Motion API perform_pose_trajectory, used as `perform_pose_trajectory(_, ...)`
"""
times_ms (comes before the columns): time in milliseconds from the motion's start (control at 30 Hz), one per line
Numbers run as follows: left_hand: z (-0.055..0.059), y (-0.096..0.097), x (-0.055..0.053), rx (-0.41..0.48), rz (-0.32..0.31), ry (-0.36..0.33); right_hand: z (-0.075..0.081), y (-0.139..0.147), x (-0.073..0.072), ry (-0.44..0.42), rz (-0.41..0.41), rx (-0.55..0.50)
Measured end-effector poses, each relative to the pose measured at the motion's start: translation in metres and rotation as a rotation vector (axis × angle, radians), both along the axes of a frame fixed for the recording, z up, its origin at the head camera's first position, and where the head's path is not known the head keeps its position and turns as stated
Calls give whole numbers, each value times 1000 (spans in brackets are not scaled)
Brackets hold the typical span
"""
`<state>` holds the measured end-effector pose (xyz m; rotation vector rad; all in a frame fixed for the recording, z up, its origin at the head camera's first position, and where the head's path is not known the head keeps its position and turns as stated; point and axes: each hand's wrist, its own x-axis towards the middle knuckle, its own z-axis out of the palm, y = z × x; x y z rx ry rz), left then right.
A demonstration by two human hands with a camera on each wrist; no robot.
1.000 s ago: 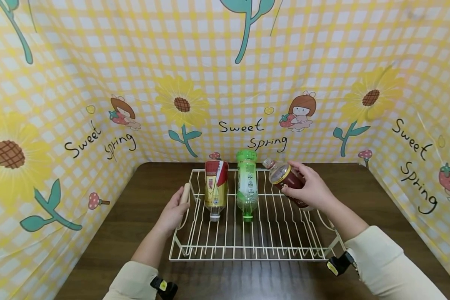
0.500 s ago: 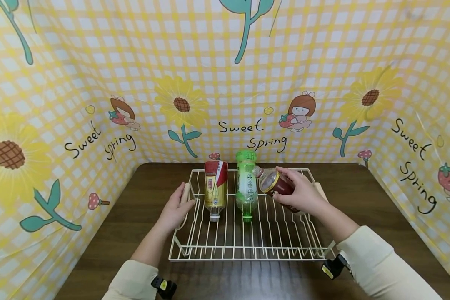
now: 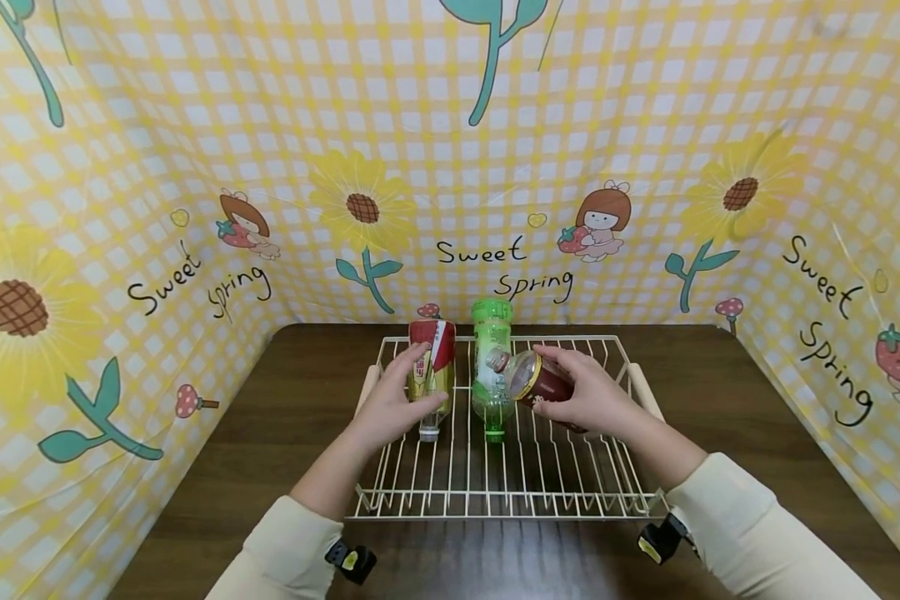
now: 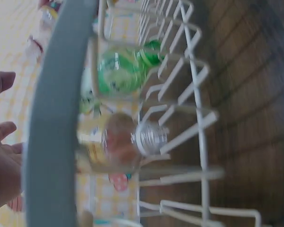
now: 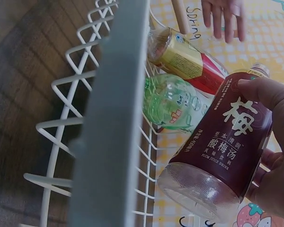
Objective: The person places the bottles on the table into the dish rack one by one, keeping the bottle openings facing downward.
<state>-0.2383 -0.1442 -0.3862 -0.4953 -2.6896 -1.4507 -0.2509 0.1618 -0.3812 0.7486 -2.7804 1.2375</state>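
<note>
My right hand (image 3: 596, 400) grips a dark-red plum juice bottle (image 3: 549, 385) around its label. The bottle is tilted, its neck pointing up and left, and overlaps the green bottle in the head view. Its clear base (image 5: 199, 191) faces the right wrist camera. My left hand (image 3: 390, 408) is over the left side of the rack, fingers extended and apart, partly covering a red-and-gold bottle (image 3: 442, 337). That bottle and the green bottle (image 3: 492, 400) lean neck-down in the white wire dish rack (image 3: 510, 506), their necks toward me.
Wooden handles (image 3: 645, 392) flank the rack on both sides. It stands on a dark wood table (image 3: 247, 417). A yellow-checked cloth (image 3: 465, 192) with flower prints surrounds the table's back and sides.
My left hand has let go of the rack's left handle and moved right, in front of the red-and-gold bottle. My right hand has carried the plum juice bottle left and slightly down.
</note>
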Motion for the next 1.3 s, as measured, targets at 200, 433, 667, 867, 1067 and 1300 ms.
perform_pose_trajectory(200,4,30,0,49,-114,-82,-3,-6,2,14,31,59)
perform_pose_trajectory(433,5,52,-3,36,-201,-59,-3,-14,5,48,67,71)
perform_pose_trajectory(667,5,57,-5,-36,-185,-59,-3,-19,5,29,109,58)
perform_pose_trajectory(867,4,58,-5,-72,-212,-61,-3,-23,7,39,143,66)
perform_pose_trajectory(1067,-1,58,-4,-93,-225,-79,-3,-26,8,70,158,94)
perform_pose_trajectory(1300,-5,57,-2,-76,-203,-59,-4,-27,9,77,187,90)
